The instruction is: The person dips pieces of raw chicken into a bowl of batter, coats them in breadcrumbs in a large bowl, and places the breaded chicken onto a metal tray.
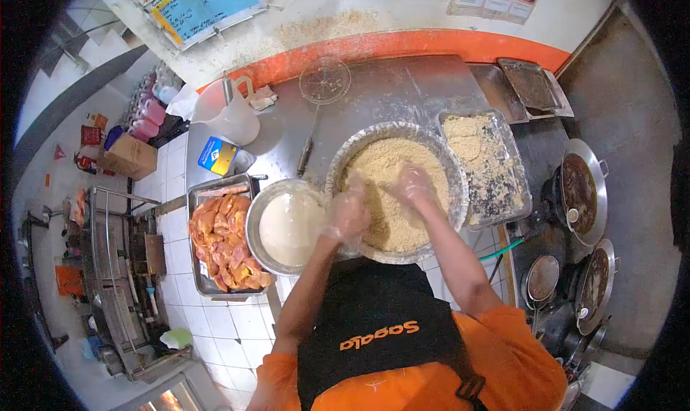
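Note:
A large metal bowl (460, 172) holds a heap of pale, crumbly breading (402, 228). My left hand (350, 211), in a clear plastic glove, is over the bowl's left side and blurred, so its fingers are hard to make out. My right hand (415, 188), gloved the same way, reaches into the breading near the middle, its fingertips partly hidden. Against the bowl's left side stands a basin (262, 195) of whitish liquid batter (286, 224). Left of that, a metal tray (215, 290) is piled with raw, orange-tinted chicken pieces (223, 235).
A tray of breading (496, 167) sits right of the bowl. Behind are a long-handled strainer (325, 80), a plastic jug (230, 120) and a blue-yellow packet (217, 156). Woks (583, 195) of dark oil and a round strainer (542, 278) are at the right.

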`<state>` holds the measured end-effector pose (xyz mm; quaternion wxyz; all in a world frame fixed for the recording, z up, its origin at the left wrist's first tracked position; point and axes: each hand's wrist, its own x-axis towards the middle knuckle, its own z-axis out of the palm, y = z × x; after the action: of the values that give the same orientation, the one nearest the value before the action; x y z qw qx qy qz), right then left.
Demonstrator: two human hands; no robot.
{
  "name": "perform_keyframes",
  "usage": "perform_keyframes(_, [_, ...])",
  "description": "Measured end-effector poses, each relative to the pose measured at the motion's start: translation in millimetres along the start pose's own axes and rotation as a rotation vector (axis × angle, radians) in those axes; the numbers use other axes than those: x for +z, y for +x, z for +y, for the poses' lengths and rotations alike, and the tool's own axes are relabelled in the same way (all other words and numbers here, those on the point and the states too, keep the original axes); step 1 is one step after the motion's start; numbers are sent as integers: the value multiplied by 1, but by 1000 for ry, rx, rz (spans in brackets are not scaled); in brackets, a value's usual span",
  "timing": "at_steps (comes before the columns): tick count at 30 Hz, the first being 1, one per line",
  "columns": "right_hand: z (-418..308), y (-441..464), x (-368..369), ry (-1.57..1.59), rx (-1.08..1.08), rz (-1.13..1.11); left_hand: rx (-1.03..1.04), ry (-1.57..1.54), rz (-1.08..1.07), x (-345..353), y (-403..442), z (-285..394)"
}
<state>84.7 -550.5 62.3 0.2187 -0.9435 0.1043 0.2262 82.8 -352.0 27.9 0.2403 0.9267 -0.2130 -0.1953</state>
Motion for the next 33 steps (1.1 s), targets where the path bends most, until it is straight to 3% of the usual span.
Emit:
perform_keyframes(1, [-2,0,7,180,38,4,17,-49,133,1,1,-5])
perform_keyframes(2, [6,7,20,347,22,18,185,-90,424,25,10,-28])
perform_keyframes(4, [35,35,55,664,-71,52,236,-354,496,21,5,-39])
perform_keyframes(5, [37,38,53,673,-80,81,114,-573,273,-6,-8,-27])
perform_keyframes(7, [26,25,25,550,-30,146,86,-759,166,-7,-9,-30])
perform_keyframes(8, [16,15,7,420,27,182,179,-726,287,17,3,-47])
perform_keyframes(10, [22,13,-7,354,-56,202,265,-662,429,20,8,-46])
perform_keyframes(17, [23,-17,22,129,-449,587,204,-483,401,4,2,-19])
perform_keyframes(21, [-5,-62,-11,-240,132,-28,135,-129,289,10,0,-25])
perform_keyframes(24, [15,-51,47,-281,-2,85,119,-29,114,19,8,-27])
perform_keyframes(27, [60,-12,109,-108,-157,200,-55,-59,32,2,-2,1])
perform_keyframes(30, [16,-44,41,151,-23,104,52,-16,57,-4,-8,13])
perform_keyframes(33, [5,-57,29,102,-16,83,615,339,430,67,37,-36])
